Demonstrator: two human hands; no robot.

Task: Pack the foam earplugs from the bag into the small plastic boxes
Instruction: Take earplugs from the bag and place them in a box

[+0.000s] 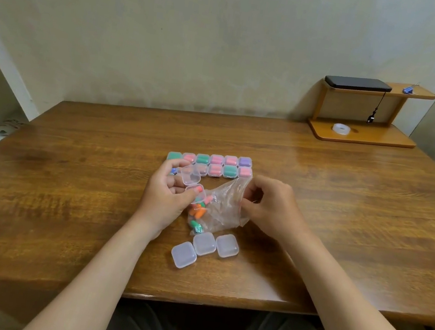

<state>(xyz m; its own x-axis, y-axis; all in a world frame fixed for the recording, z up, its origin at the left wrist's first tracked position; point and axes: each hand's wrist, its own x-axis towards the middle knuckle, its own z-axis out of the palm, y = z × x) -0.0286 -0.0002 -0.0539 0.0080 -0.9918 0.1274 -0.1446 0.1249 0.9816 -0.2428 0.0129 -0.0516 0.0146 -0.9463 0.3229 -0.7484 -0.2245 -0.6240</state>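
Left hand (167, 197) fingers curl round small clear open plastic box (191, 178), lid pointing away; right hand (269, 208) fingers pinch crumpled clear bag (222, 210) just right of it, its coloured foam earplugs (198, 212) blurred.

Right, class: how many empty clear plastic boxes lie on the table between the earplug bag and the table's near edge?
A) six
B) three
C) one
B: three empty clear boxes sit in a cluster just on the near side of the bag.

Head camera (wide-angle) looks forward and down, close above the table (316, 206).
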